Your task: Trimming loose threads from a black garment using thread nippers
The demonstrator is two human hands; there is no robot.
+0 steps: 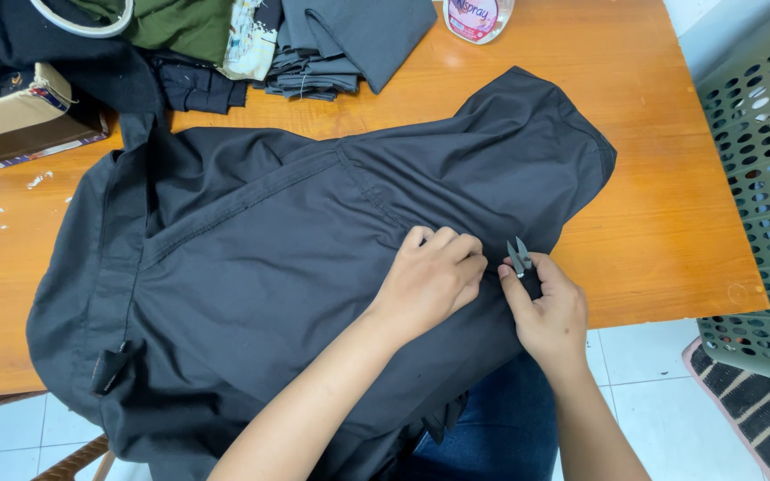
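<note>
Snips (pixel 519 256) (right hand (pixel 547 312)) meet creased black garment (pixel 251 267).

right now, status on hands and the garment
Left hand pressing dark garment flat. Right hand gripping small thread snips at the fabric. Nothing blocking.

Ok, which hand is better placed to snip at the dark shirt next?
Probably the right hand: it holds the small thread snips, blades pointing at the shirt. The left hand lies pressed on the cloth beside them and holds no tool.
</note>
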